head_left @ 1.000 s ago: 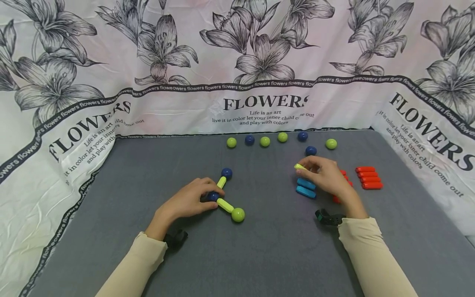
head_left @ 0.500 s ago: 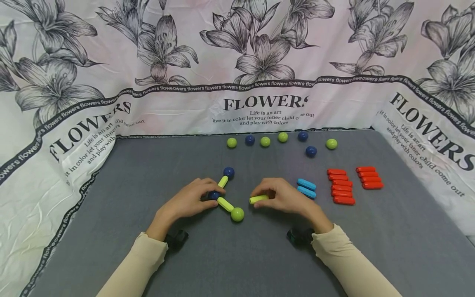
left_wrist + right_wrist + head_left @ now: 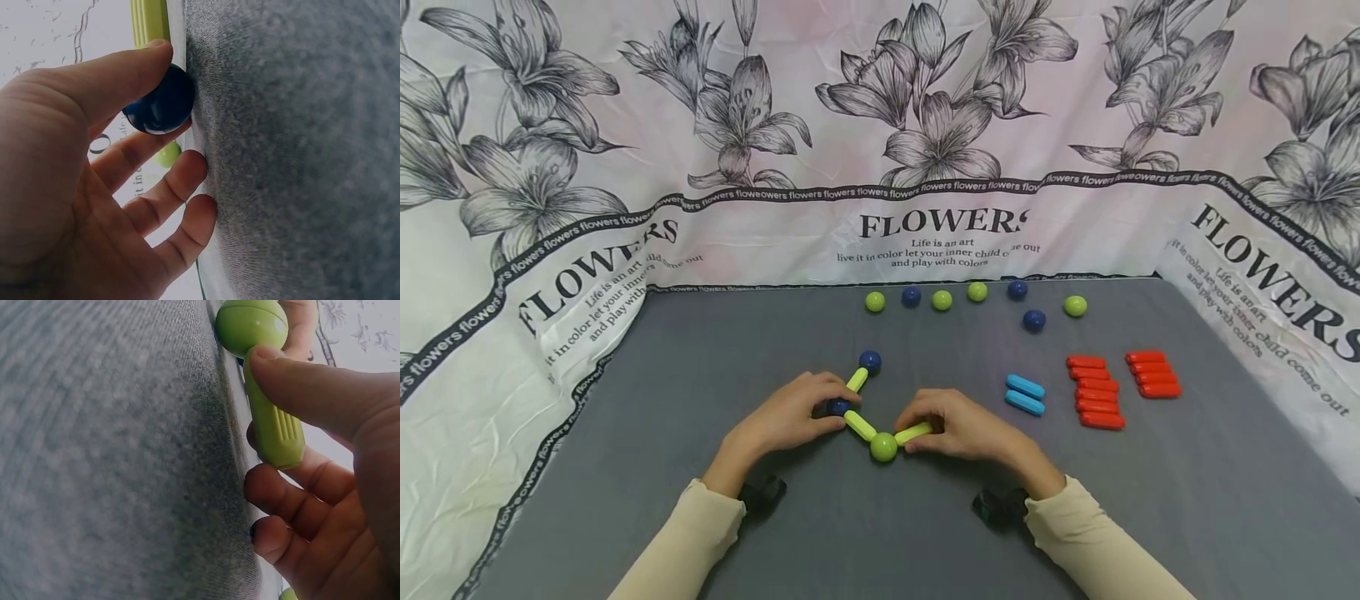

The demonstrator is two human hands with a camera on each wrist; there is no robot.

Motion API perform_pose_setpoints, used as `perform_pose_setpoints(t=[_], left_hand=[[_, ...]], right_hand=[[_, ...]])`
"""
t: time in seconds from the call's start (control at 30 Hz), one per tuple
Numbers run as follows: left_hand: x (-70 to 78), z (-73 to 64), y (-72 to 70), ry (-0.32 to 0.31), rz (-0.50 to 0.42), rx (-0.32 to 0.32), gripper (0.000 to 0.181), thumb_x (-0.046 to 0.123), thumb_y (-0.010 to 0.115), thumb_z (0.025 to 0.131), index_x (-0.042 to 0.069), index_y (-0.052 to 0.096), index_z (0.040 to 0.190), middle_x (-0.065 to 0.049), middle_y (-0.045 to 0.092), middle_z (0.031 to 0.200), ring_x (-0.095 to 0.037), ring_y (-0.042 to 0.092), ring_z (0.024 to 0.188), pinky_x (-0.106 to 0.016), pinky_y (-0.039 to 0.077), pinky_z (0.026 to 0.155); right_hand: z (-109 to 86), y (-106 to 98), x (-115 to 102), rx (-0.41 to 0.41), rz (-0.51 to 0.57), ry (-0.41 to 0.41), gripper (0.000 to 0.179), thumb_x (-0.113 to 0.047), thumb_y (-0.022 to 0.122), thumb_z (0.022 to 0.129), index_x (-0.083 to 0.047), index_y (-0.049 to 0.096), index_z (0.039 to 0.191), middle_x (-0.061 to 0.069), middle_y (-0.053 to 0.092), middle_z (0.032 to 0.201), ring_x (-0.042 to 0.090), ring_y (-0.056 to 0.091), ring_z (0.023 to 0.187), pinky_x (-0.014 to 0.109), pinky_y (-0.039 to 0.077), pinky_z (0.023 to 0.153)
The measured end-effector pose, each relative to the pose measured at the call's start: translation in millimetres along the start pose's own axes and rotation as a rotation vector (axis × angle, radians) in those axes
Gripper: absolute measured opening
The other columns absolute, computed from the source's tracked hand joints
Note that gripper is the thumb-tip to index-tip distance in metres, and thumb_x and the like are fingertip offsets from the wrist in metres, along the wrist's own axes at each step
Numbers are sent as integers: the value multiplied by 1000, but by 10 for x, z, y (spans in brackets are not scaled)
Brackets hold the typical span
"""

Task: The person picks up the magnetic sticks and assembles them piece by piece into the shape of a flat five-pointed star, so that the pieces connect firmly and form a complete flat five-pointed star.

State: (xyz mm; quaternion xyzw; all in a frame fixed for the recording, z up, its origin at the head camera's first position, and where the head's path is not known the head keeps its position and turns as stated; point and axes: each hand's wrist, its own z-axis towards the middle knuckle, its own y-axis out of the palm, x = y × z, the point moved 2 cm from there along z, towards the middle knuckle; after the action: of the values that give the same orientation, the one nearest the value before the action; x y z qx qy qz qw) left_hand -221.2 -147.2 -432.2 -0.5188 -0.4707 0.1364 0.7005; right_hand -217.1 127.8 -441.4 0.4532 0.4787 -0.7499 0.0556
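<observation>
My left hand (image 3: 797,410) pinches a dark blue ball (image 3: 164,103) between thumb and fingers. Two yellow-green rods lead off that ball: one up to another blue ball (image 3: 870,362), the other rod (image 3: 860,426) down to a light green ball (image 3: 883,447). On the right of the green ball, my right hand (image 3: 962,425) pinches a third yellow-green rod (image 3: 275,428) by thumb and fingers. This rod's end meets the green ball in the right wrist view. The ball and rod chain lies low over the grey cloth.
Two blue rods (image 3: 1025,395) lie right of the right hand. Beyond them are a column of red rods (image 3: 1097,392) and a second red stack (image 3: 1153,374). Several green and blue balls (image 3: 942,301) line the far edge, before a flower-printed curtain (image 3: 940,125).
My right hand has carried its yellow-green rod leftward from near the blue rods and brought it against the green ball. The left hand keeps its hold on the blue ball.
</observation>
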Motion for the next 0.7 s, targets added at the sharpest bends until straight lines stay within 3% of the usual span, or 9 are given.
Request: perform_pose_setpoints(t=[0.43,0.7], left_hand=[[-1,-21,-2,-39,22,-18,33,24,73,95,28,70,128,5,64,123,-14,54,104,-39,48,90],[-4,-26,-11,-45,21,-31,32,23,73,95,28,71,127,5,64,120,-13,53,101,-38,47,88]], right_hand=[[0,60,37,-15,19,35,23,-18,76,92,-25,74,114,-6,68,102,3,54,75,24,51,68],[-3,79,28,-6,34,43,24,-17,76,92,-21,75,117,-5,67,102,3,54,74,23,51,68]])
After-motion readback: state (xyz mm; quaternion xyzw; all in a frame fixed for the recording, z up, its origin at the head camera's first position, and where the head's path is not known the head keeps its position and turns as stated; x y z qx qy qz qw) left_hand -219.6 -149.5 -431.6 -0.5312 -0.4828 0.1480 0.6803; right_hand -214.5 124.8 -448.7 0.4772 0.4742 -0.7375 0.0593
